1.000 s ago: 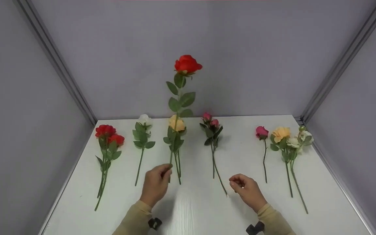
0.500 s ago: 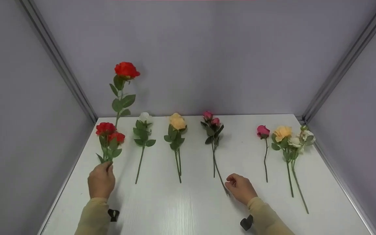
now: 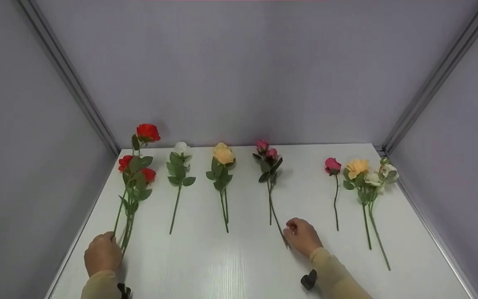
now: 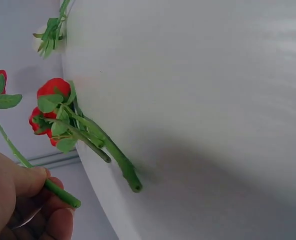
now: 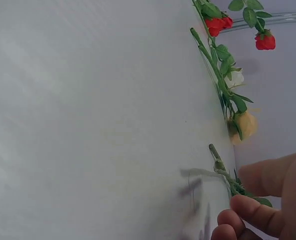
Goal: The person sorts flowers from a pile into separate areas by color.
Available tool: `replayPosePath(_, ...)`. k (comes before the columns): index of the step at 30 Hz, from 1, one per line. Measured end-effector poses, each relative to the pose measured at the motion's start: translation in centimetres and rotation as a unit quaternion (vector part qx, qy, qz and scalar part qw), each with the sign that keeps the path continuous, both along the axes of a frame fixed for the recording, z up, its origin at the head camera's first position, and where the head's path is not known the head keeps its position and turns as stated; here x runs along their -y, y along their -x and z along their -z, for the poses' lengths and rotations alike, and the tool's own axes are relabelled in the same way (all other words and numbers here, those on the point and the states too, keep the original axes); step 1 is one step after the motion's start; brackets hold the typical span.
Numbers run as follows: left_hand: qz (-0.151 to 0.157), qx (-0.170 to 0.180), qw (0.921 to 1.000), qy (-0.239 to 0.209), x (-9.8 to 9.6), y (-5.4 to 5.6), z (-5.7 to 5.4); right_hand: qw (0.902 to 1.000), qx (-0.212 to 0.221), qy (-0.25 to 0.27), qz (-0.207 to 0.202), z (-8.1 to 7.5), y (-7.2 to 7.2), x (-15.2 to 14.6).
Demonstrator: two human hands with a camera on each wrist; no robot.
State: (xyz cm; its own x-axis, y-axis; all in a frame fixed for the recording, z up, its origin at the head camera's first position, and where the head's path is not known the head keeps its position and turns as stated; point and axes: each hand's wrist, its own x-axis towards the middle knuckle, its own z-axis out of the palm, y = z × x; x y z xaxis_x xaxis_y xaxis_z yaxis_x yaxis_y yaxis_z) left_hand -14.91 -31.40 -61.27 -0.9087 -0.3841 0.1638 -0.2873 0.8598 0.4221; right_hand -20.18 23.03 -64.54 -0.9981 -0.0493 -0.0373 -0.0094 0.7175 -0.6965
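Observation:
My left hand (image 3: 103, 254) pinches the lower stem of a red rose (image 3: 148, 132), its bloom up and leaning over the red flowers (image 3: 148, 175) on the table at the left. In the left wrist view the thumb and fingers grip that stem just above its cut end, while the lying red flowers (image 4: 53, 95) are beyond. My right hand (image 3: 303, 237) hovers with loosely curled fingers beside the stem ends of the dark-pink roses (image 3: 271, 154). Nothing shows in its fingers in the right wrist view, where the same hand (image 5: 268, 200) is at the lower right.
Along the table (image 3: 206, 265) lie a white rose (image 3: 181, 148), yellow roses (image 3: 223, 154), a single magenta rose (image 3: 332, 165), another yellow flower (image 3: 357, 167) and white flowers (image 3: 373, 179). Grey walls (image 3: 239, 74) enclose the table at the back and sides.
My left hand has carried the red rose from the middle to the far left, then lowered it and drawn it nearer over the red flowers. My right hand has shifted slightly left.

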Motion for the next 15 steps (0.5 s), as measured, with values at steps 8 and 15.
replayPosePath(8, -0.007, 0.056, 0.9981, 0.024, 1.4, -1.4, 1.0, 0.9996, 0.026, 0.008, -0.003, 0.1, 0.4, 0.0)
replayPosePath(15, 0.002, 0.136, 0.9907, -0.007, 2.1, -1.7, 0.6, 0.9990, 0.043, 0.013, 0.001, 0.0, 0.7, -0.2)
